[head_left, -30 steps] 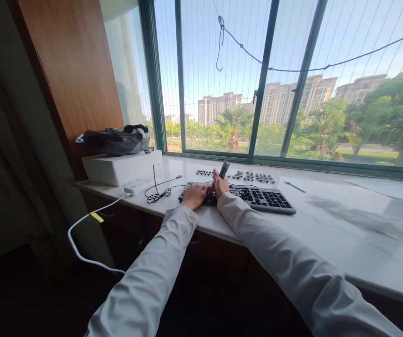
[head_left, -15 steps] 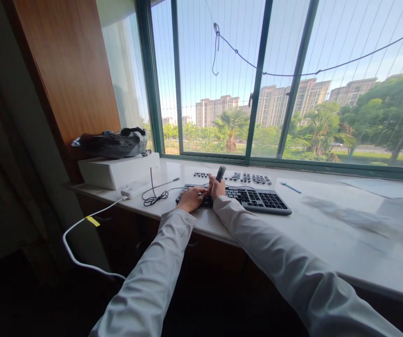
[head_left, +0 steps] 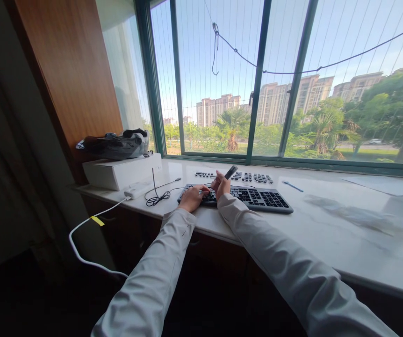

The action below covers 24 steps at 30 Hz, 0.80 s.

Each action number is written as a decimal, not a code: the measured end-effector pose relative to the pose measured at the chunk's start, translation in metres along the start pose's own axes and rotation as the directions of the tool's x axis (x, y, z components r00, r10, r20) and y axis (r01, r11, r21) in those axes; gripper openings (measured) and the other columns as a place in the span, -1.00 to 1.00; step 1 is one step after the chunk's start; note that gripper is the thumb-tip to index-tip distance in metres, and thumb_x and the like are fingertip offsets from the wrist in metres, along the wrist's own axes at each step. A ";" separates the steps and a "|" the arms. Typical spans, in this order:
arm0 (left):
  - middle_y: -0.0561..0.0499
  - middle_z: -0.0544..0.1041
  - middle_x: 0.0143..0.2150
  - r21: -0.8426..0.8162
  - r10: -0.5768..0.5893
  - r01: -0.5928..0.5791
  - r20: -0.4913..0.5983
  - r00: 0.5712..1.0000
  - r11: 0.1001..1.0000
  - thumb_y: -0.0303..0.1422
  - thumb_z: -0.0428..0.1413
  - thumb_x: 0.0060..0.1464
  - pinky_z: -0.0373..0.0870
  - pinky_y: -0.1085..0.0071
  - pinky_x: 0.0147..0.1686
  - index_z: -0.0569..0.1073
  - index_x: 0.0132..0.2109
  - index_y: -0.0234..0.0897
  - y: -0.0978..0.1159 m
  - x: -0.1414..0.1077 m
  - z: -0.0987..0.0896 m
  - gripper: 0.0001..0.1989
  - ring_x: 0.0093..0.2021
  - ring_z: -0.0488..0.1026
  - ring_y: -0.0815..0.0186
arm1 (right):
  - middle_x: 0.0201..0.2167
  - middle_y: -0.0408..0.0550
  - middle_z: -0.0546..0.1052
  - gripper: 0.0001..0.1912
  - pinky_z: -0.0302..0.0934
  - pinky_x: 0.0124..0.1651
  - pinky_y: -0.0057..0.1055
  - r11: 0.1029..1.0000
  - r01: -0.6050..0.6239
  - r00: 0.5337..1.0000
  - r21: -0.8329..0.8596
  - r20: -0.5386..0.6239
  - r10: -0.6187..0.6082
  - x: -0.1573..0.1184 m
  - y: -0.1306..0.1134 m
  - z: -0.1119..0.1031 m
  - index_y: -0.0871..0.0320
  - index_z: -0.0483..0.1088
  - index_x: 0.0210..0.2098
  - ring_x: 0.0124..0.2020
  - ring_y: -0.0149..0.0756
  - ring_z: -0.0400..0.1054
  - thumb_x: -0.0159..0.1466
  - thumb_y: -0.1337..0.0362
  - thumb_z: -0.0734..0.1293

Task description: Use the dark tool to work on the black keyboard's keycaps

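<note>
A wide white marble window ledge (head_left: 327, 234) is serving as a desk, running beneath a large green-framed window (head_left: 257, 84) that is showing blue sky, pale apartment blocks and palm trees. A wooden panel (head_left: 71, 65) is standing at the left end.

Two arms in light grey sleeves are reaching forward from the bottom of the view to a dark keyboard (head_left: 254, 197) lying flat on the ledge. The left hand (head_left: 192, 197) is resting palm down on the keyboard's left end, its fingers lightly curled and pressing on the keys, gripping nothing that can be seen. The right hand (head_left: 221, 186) is just beside it, raised a little above the keys, with its fingers closed around a small dark stick-shaped tool (head_left: 230, 172). The tool is tilting up and to the right out of the fist; what kind of tool it is cannot be told.

Behind the keyboard, nearer the window, loose keycaps (head_left: 247, 177) are lying in rows on the ledge. A blue pen (head_left: 291, 186) is lying to the right of them. To the left of the keyboard a thin black cable (head_left: 157, 196) is coiling on the ledge, near a white adapter (head_left: 135, 191) whose white cord (head_left: 82, 234) is hanging over the edge. Further left a flat white box (head_left: 122, 169) is sitting with a dark bag (head_left: 113, 144) on top.
</note>
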State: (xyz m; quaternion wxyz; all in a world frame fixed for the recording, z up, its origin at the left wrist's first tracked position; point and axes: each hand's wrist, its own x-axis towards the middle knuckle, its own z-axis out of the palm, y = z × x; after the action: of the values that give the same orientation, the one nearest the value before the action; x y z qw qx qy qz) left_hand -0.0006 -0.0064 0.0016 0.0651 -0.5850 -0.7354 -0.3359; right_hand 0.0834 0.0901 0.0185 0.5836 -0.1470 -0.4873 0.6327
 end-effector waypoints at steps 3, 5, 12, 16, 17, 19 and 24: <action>0.07 0.57 -0.18 -0.061 -0.037 0.034 -0.053 0.998 0.998 -0.25 0.00 0.14 0.30 0.43 -0.15 0.50 -0.15 -0.08 0.001 0.000 -0.002 -0.79 -0.15 0.45 0.29 | -0.78 -0.32 -0.03 -0.55 -0.16 -0.67 -0.45 0.994 0.081 0.992 -0.076 -0.087 -0.087 0.011 -0.012 -0.009 0.07 -0.08 -0.65 -0.75 -0.51 -0.16 0.12 -0.01 0.23; 0.06 0.57 -0.21 -0.097 -0.052 0.043 -0.093 0.994 0.994 -0.30 -0.02 0.15 0.30 0.45 -0.17 0.49 -0.16 -0.12 0.001 0.000 -0.004 -0.79 -0.17 0.46 0.31 | -0.77 -0.24 0.11 -0.58 -0.08 -0.62 -0.44 0.928 0.118 0.982 -0.353 -0.098 -0.162 0.014 -0.020 -0.015 0.09 0.05 -0.65 -0.71 -0.46 0.00 0.14 -0.04 0.21; -0.01 0.54 -0.15 -0.104 -0.062 0.037 -0.254 0.965 0.994 -0.39 -0.10 0.19 0.29 0.42 -0.12 0.42 -0.09 -0.21 -0.002 0.001 -0.007 -0.76 -0.13 0.43 0.30 | -0.38 -0.04 0.53 -0.71 0.10 -0.30 -0.40 0.053 0.306 0.951 -0.951 0.302 -0.066 -0.011 -0.029 -0.018 0.00 0.47 -0.26 -0.30 -0.21 0.37 0.20 0.01 0.21; -0.06 0.52 -0.13 -0.046 -0.044 0.033 -0.260 0.965 0.998 -0.40 -0.04 0.16 0.28 0.39 -0.09 0.40 -0.07 -0.24 -0.003 0.002 -0.005 -0.78 -0.09 0.41 0.25 | -0.29 -0.06 0.54 -0.65 0.12 -0.24 -0.36 -0.030 0.369 0.929 -0.929 0.369 0.008 -0.017 -0.026 -0.015 -0.14 0.41 -0.07 -0.23 -0.19 0.39 0.22 -0.03 0.19; -0.05 0.52 -0.14 -0.045 -0.026 0.015 -0.256 0.966 0.999 -0.39 -0.04 0.16 0.28 0.39 -0.10 0.39 -0.06 -0.23 -0.003 0.002 -0.004 -0.78 -0.09 0.42 0.25 | -0.27 -0.07 0.54 -0.64 0.13 -0.23 -0.36 -0.026 0.375 0.927 -0.927 0.374 0.013 -0.017 -0.026 -0.015 -0.14 0.41 -0.07 -0.23 -0.19 0.39 0.22 -0.05 0.18; -0.04 0.52 -0.15 -0.052 0.005 -0.018 -0.252 0.968 0.999 -0.38 -0.04 0.17 0.29 0.40 -0.12 0.38 -0.04 -0.22 -0.003 0.001 -0.004 -0.78 -0.11 0.43 0.26 | -0.25 -0.07 0.55 -0.63 0.13 -0.24 -0.36 -0.017 0.374 0.927 -0.927 0.374 0.017 -0.015 -0.025 -0.016 -0.14 0.43 -0.09 -0.22 -0.18 0.39 0.20 -0.08 0.19; 0.00 0.54 -0.16 -0.086 0.022 -0.048 -0.279 0.960 0.995 -0.31 -0.06 0.20 0.29 0.42 -0.14 0.35 -0.01 -0.17 -0.001 -0.001 -0.006 -0.76 -0.12 0.44 0.28 | -0.32 -0.11 0.56 -0.64 0.10 -0.31 -0.42 0.064 0.358 0.933 -0.931 0.360 0.022 -0.010 -0.022 -0.019 -0.08 0.49 -0.21 -0.27 -0.22 0.38 0.16 -0.09 0.24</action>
State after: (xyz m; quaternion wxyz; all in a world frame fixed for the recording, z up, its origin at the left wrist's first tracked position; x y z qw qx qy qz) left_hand -0.0033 -0.0105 0.0054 0.1465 -0.5474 -0.6922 -0.4469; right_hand 0.1134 0.0861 0.0231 0.3242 -0.3519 -0.8748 0.0765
